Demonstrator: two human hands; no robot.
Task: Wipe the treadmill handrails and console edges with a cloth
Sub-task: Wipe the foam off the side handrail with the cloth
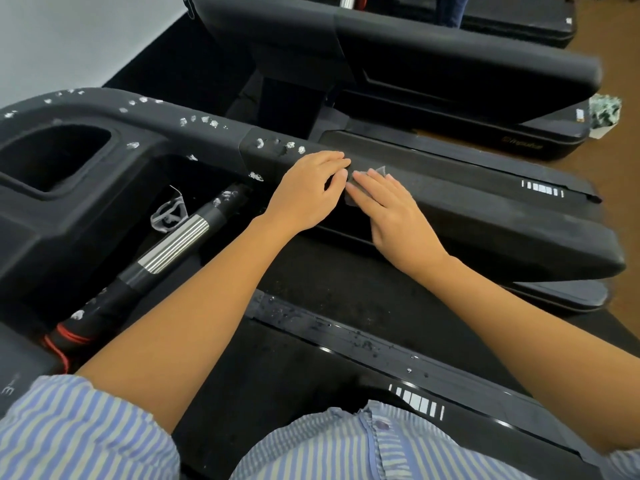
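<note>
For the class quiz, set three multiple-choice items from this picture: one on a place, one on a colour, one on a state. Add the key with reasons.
1. Where does the small dark grey cloth lie?
A) on the black padded handrail
B) in a cup recess
C) on the floor

2. What colour are the foam spots along the black console edge?
A) red
B) white
C) green

3. How does the right hand lie?
A) clenched in a fist
B) flat, fingers straight on the cloth
C) hanging off the rail

Key: 1 A, the cloth sits on the rail top; 2 B, the spots show white against black; 3 B, the fingers stretch over the cloth.
</note>
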